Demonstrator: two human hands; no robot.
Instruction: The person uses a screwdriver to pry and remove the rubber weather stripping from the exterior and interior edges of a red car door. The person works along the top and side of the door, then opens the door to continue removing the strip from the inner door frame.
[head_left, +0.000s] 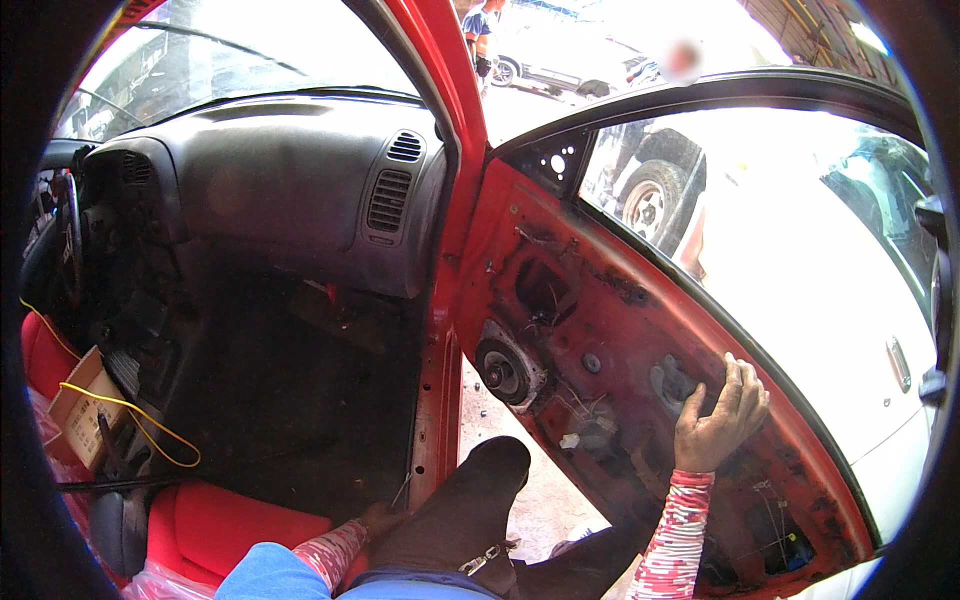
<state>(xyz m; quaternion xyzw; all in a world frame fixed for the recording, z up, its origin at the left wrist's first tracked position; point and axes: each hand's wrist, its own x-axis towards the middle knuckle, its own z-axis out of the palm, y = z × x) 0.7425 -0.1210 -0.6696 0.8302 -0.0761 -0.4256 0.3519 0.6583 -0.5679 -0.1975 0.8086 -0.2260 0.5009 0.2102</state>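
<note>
My right hand (pixel 718 420) reaches up to the inner side of a red car door (pixel 620 290) that stands wide open with its trim off. Its fingers are stretched out near the top edge of the bare metal, below the window, and it holds nothing. Low beside the seat, my left hand (pixel 382 518) is in shadow, next to my thigh. A thin, shiny rod-like tool (pixel 402 490) rises from its closed fingers; the handle is hidden. A round speaker (pixel 502 372) sits in the door's lower front corner, and loose wires (pixel 590 410) hang from the metal.
To the left are the dark dashboard (pixel 280 170), a red seat (pixel 225 525) and a cardboard box (pixel 85 405) with a yellow cable (pixel 150 412). The door sill (pixel 435 420) runs between cabin and door. A white vehicle (pixel 800 270) stands close outside; people are farther off.
</note>
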